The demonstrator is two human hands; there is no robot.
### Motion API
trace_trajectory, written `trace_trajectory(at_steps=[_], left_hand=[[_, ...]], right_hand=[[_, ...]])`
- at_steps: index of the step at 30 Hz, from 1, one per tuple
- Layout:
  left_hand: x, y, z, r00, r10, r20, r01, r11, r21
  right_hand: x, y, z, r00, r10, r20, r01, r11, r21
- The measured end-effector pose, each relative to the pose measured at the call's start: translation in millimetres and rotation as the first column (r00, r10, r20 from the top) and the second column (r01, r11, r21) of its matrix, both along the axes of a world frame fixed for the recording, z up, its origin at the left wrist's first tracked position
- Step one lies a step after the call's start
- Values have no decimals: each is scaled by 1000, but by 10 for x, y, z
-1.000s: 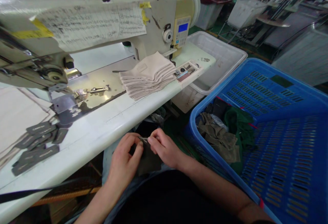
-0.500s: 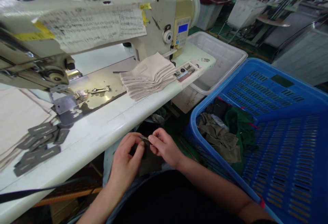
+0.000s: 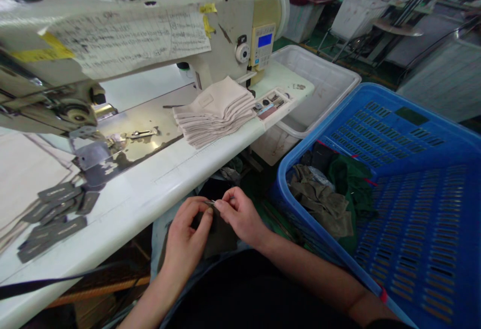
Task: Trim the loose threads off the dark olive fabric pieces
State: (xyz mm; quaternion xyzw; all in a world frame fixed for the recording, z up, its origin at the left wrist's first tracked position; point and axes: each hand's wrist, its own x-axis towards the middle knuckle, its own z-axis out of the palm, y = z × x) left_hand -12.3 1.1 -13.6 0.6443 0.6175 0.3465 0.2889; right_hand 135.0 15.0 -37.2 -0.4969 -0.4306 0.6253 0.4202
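Note:
Over my lap, my left hand pinches the upper edge of a dark olive-grey piece of cloth between thumb and fingers. The cloth hangs down below my hands. Just to the right, my right hand is closed on a thin, pointed metal tool; its tip touches or lies very near the cloth edge by my left thumb. Most of the tool is hidden in the fingers, so its kind cannot be made out. Both hands are below the front edge of the sewing table.
A sewing machine stands on the table, with a stack of folded beige fabric pieces. Dark grey tabs lie over beige panels at left. To my right is a blue basket holding crumpled garments; behind it, a white bin.
My right hand has shifted slightly left, closer to my left hand, with the tool tip at the cloth edge. My left hand keeps its pinch. The view has moved slightly.

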Motion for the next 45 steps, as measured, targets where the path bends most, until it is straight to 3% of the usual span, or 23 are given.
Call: trace_trajectory(at_steps=[2,5,8,10,13,16,21,23,29,32,35,39,45], left_hand=[[-10,3,12,1000,15,-4,-15,1000,-12],[-29,9,38,1000,20,-10,-20,1000,-18],[-26,7,73,1000,-7,-13,8,1000,13],[-7,-4,97,1000,-25,-10,25,999,48],[27,-35,113,1000,7,19,-9,995,101],[40,-55,83,991,79,107,-86,994,66],[-9,-12,42,983,66,172,-37,985,-167],[-27,18,65,988,45,148,-14,980,-200],[-21,79,109,1000,-2,-1,2,999,-44],[-37,95,70,997,-4,-74,4,1000,-8],[-56,91,43,992,-33,-125,36,999,21],[-49,61,51,983,-77,-165,88,994,64],[-30,45,63,976,-106,-189,127,987,102]], right_hand=[[40,18,36,999,-2,34,0,999,51],[100,37,85,973,21,232,-64,981,182],[104,39,110,907,42,419,-204,914,350],[62,43,110,892,32,451,-226,895,383],[-29,68,93,961,38,273,-90,979,181],[-61,102,78,998,38,45,-36,998,-42],[44,77,109,975,119,190,-151,974,168],[61,55,118,966,124,228,-172,964,201],[48,80,80,996,83,-15,-83,997,-5],[99,62,76,997,71,27,-72,996,55],[141,16,97,985,146,90,-155,982,107],[127,3,129,976,192,103,-199,978,66],[89,21,126,983,182,-1,-182,983,12]])
